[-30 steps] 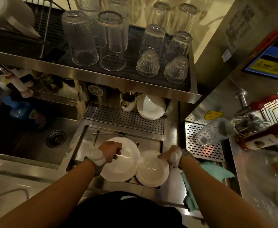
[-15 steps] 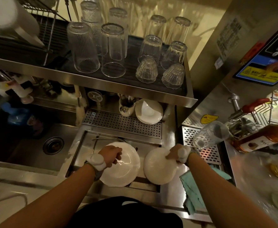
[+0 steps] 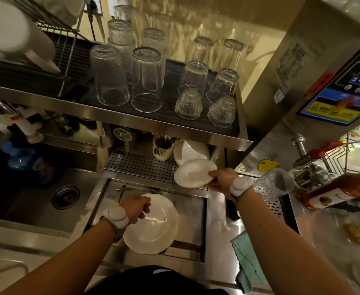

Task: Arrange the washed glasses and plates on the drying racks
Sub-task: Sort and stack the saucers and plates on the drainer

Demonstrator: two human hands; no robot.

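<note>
My right hand (image 3: 220, 179) grips a small white plate (image 3: 193, 173) by its right edge and holds it tilted in the air, just in front of white plates (image 3: 193, 150) leaning under the shelf. My left hand (image 3: 136, 208) holds the left rim of a large white plate (image 3: 153, 225) over the small steel basin (image 3: 193, 211). Several glasses stand upside down on the dark shelf mat (image 3: 168, 96), tall ribbed ones (image 3: 108, 76) at the left, short ones (image 3: 188, 104) at the right.
A perforated drain board (image 3: 138, 165) lies behind the basin, with a cutlery cup (image 3: 163, 149) on it. The big sink (image 3: 47, 194) is at the left. A glass (image 3: 273, 184) lies on its side and a syrup bottle (image 3: 336, 191) stands at the right. A teal cloth (image 3: 248, 258) hangs by the counter.
My right hand has lifted the small plate out of the basin and carried it up and back toward the leaning plates. My left hand stays on the large plate.
</note>
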